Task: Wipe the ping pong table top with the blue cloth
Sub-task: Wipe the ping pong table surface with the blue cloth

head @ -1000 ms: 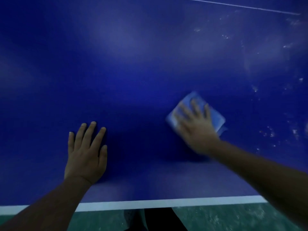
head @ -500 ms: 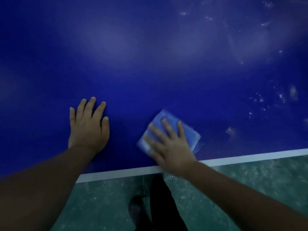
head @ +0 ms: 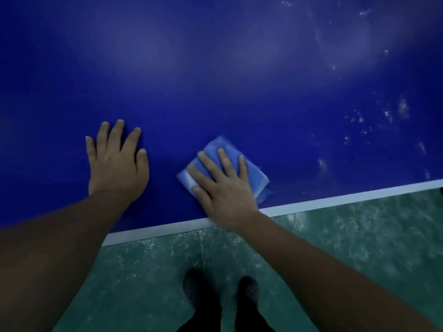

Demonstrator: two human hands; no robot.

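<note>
Left hand (head: 117, 161) lies flat with fingers spread on the smooth blue table (head: 215, 80), holding nothing. Just right of it, the right hand (head: 223, 185) presses with straight fingers on the folded blue cloth (head: 251, 171), near the table's white edge line (head: 335, 200). Pale dusty specks (head: 383, 116) lie farther right, judged the next area needing wiping.
</note>
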